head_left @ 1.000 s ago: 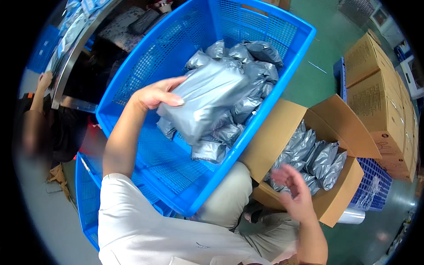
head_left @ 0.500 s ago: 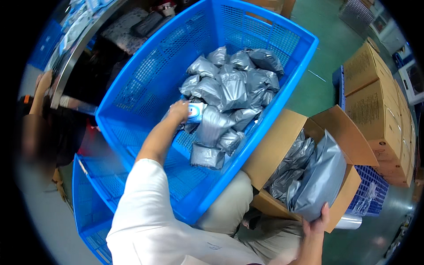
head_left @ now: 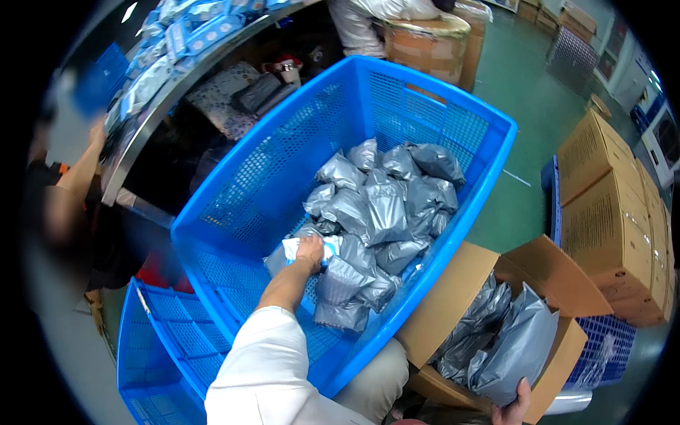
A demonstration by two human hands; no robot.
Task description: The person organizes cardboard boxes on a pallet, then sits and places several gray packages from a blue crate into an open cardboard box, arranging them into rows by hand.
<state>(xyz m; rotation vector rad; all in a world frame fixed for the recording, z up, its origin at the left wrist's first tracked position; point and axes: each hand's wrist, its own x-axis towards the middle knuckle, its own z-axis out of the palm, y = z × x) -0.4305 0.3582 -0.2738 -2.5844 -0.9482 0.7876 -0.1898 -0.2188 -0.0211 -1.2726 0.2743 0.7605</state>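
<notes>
My left hand [head_left: 309, 253] is down inside a large blue plastic crate [head_left: 248, 166], its fingers closed on a white-and-blue packet [head_left: 331, 247]. Around that packet lie several stuffed grey plastic mailing bags [head_left: 386, 205], piled toward the crate's far right. At the lower right my right hand [head_left: 513, 406] grips the near edge of a large, flat grey mailing bag [head_left: 520, 347]. This bag leans in an open cardboard box [head_left: 453, 297] over other grey bags, and part of my fingers is hidden by the box and the bag.
Beside the crate at lower left stands another blue crate [head_left: 142, 354]. A metal-edged table [head_left: 145, 134] with blue-and-white packs [head_left: 205, 34] is at upper left, where another person's arm [head_left: 81, 166] reaches. Stacked cartons [head_left: 602, 205] stand at right; a cardboard drum [head_left: 426, 49] is behind.
My view has tilted, so the crate and box sit lower. My left hand has shifted with the white-and-blue packet nearer the bag pile; the large grey bag sits lower in the box.
</notes>
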